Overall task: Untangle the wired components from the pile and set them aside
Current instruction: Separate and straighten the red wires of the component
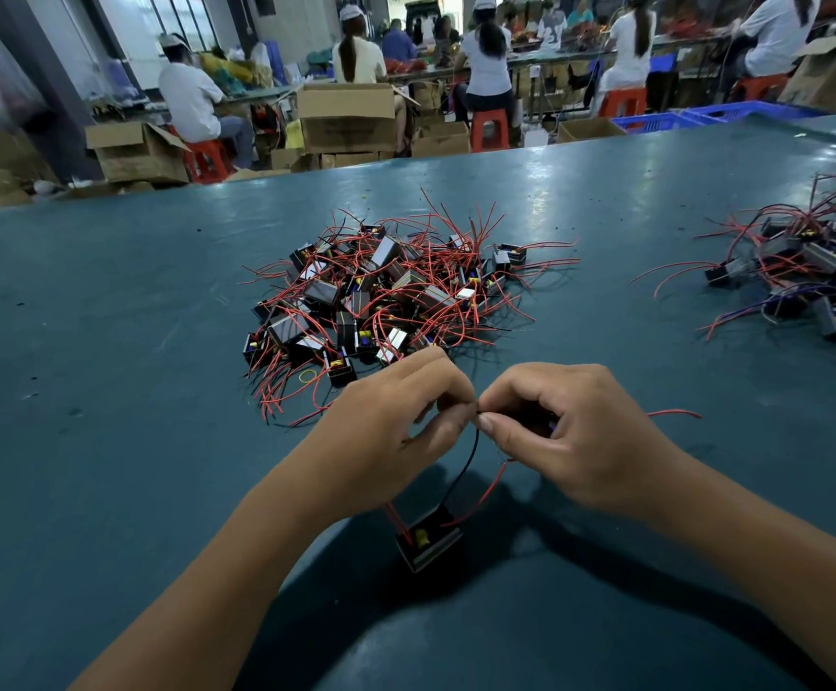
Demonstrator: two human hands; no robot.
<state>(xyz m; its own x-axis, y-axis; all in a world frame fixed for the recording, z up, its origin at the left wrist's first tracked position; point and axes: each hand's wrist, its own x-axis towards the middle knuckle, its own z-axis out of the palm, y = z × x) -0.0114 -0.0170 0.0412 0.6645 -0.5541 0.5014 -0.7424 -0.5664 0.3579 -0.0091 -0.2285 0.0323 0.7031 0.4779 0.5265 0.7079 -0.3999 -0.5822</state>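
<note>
Near you, between pile (386, 291) and body, both hands (475, 416) pinch thin, floppy wires (470, 456) of one light component (428, 538) dangling below; grip its stiff block instead.

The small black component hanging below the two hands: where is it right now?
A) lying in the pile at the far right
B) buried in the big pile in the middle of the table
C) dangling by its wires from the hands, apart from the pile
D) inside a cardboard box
C: the black component hangs by a black and a red wire from the left hand and right hand, which pinch the wires, nearer the camera than the middle pile.
</note>
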